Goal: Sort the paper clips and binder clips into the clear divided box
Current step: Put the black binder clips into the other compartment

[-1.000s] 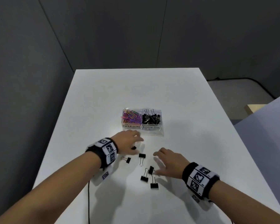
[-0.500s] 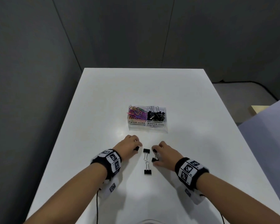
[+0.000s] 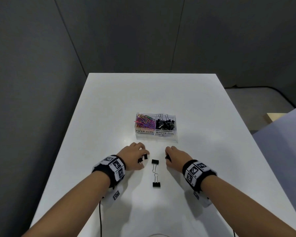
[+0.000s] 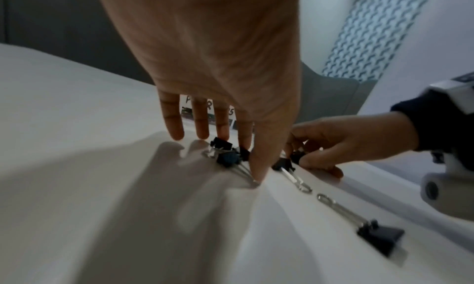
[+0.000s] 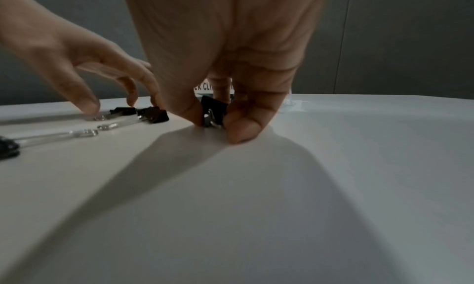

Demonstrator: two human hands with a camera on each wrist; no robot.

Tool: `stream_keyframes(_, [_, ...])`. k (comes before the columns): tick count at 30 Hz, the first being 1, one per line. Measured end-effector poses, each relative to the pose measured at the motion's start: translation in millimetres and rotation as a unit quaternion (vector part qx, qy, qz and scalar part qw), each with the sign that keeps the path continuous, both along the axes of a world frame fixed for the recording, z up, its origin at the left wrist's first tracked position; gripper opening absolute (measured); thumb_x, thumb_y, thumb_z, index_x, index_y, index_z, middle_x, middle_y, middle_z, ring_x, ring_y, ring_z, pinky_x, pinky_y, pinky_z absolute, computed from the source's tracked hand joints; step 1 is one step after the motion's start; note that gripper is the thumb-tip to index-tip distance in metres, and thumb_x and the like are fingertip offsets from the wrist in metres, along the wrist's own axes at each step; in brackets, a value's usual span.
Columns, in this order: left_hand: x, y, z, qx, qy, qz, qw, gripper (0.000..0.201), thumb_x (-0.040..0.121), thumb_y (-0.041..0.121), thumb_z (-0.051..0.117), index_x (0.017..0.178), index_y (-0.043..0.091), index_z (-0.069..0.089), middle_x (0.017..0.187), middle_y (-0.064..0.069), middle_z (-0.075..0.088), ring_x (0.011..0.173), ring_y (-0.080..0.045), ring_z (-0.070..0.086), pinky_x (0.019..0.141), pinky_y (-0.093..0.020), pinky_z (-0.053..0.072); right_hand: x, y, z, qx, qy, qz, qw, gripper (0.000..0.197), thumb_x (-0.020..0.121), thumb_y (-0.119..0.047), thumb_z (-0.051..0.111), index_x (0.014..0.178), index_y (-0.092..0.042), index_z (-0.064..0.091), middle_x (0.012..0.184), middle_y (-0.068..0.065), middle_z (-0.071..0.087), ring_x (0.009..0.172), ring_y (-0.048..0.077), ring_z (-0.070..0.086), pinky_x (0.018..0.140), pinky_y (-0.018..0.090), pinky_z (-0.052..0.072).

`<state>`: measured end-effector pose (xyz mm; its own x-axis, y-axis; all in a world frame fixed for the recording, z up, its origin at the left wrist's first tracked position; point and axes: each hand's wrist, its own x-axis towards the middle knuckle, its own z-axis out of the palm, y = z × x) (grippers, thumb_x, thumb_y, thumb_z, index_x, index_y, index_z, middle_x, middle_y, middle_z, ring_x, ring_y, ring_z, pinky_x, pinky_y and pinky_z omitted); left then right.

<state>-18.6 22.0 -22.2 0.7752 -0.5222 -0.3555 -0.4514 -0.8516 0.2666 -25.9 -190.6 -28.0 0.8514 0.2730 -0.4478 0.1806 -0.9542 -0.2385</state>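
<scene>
The clear divided box stands mid-table, coloured paper clips in its left half and black binder clips in its right half. My left hand is down on the table just in front of the box, and its thumb and fingers pinch two small binder clips. My right hand pinches one binder clip between thumb and fingers against the table. Between the hands lie two loose binder clips, one farther and one nearer me.
The white table ends at dark grey walls on the left and behind. A black cable hangs from my left wrist band. A pale panel stands at the right edge.
Both hands closed in on the scattered binder clips. The left gathered two, the right picked up one, so two lie loose. The view shifted, bringing the box nearer centre.
</scene>
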Motion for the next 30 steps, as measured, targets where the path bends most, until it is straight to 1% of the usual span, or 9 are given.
stream_keyframes(5, [1,0,-2,-0.029,0.043,0.024,0.998,0.037,0.09,0.02,0.059,0.126,0.017,0.053,0.13,-0.006,0.046,0.114,-0.024,0.052,0.094,-0.029,0.043,0,3,0,-0.043,-0.029,0.045,0.998,0.024,0.092,-0.017,0.04,0.112,-0.003,0.045,0.111,0.015,0.053,0.084,0.031,0.057,0.066,0.032,0.035])
stream_keyframes(8, [3,-3,-1,-0.033,0.058,0.04,0.997,0.033,0.091,0.02,0.059,0.122,0.012,0.053,0.125,-0.009,0.047,0.107,-0.026,0.058,0.091,-0.031,0.045,0,4,1,-0.083,-0.06,0.086,0.991,0.022,0.094,-0.017,0.038,0.11,-0.004,0.046,0.106,0.015,0.055,0.072,0.029,0.051,0.058,0.031,0.033])
stream_keyframes(10, [3,-5,-3,-0.017,0.051,0.037,0.998,0.034,0.091,0.019,0.055,0.124,0.011,0.049,0.125,-0.011,0.046,0.102,-0.03,0.06,0.086,-0.033,0.046,-1,5,1,-0.093,-0.089,0.115,0.985,0.018,0.091,-0.019,0.047,0.1,-0.004,0.051,0.095,0.013,0.059,0.062,0.027,0.048,0.043,0.026,0.021])
stream_keyframes(13, [2,-9,-4,0.012,0.036,0.025,0.999,0.037,0.091,0.014,0.049,0.127,0.008,0.045,0.125,-0.014,0.044,0.096,-0.035,0.06,0.08,-0.037,0.047,4,1,4,-0.091,-0.075,0.076,0.99,0.032,0.054,-0.023,0.083,0.063,-0.013,0.054,0.056,0.0,0.053,0.033,0.016,0.029,0.041,0.017,-0.008])
stream_keyframes(15, [2,-13,-3,0.017,0.036,0.034,0.999,0.036,0.09,0.014,0.05,0.125,0.008,0.045,0.124,-0.015,0.044,0.096,-0.035,0.06,0.08,-0.038,0.048,1,-1,3,-0.085,-0.116,0.089,0.986,0.023,0.066,-0.02,0.076,0.073,-0.009,0.057,0.07,0.006,0.057,0.04,0.02,0.039,0.035,0.021,0.006])
stream_keyframes(17, [4,-16,-1,0.004,0.06,0.068,0.996,0.034,0.087,0.014,0.053,0.12,0.008,0.047,0.121,-0.014,0.045,0.096,-0.034,0.061,0.083,-0.037,0.05,2,-3,6,-0.061,-0.106,0.055,0.991,0.018,0.09,-0.014,0.048,0.101,-0.001,0.051,0.102,0.015,0.053,0.065,0.029,0.049,0.051,0.031,0.03])
stream_keyframes(21, [11,-19,-1,0.016,0.09,0.101,0.991,0.03,0.087,0.014,0.054,0.115,0.006,0.051,0.122,-0.013,0.048,0.102,-0.033,0.06,0.091,-0.036,0.05,3,-10,2,-0.036,-0.08,0.004,0.996,0.018,0.093,-0.007,0.038,0.107,-0.001,0.047,0.105,0.015,0.046,0.072,0.023,0.039,0.062,0.033,0.032])
stream_keyframes(27, [12,-20,-1,0.019,0.079,0.094,0.992,0.025,0.093,0.009,0.042,0.116,0.003,0.049,0.12,-0.017,0.054,0.104,-0.033,0.059,0.088,-0.037,0.047,7,-15,-1,-0.011,-0.039,-0.003,0.999,0.02,0.096,-0.01,0.036,0.111,-0.004,0.048,0.11,0.016,0.055,0.082,0.024,0.047,0.069,0.03,0.034])
stream_keyframes(30, [10,-17,0,-0.003,0.086,0.117,0.989,0.028,0.094,0.005,0.036,0.119,0.006,0.048,0.121,-0.016,0.056,0.106,-0.032,0.058,0.09,-0.037,0.045,9,-12,5,0.007,-0.029,-0.019,0.999,0.009,0.095,-0.011,0.037,0.101,-0.011,0.044,0.104,0.013,0.058,0.083,0.025,0.049,0.07,0.031,0.035])
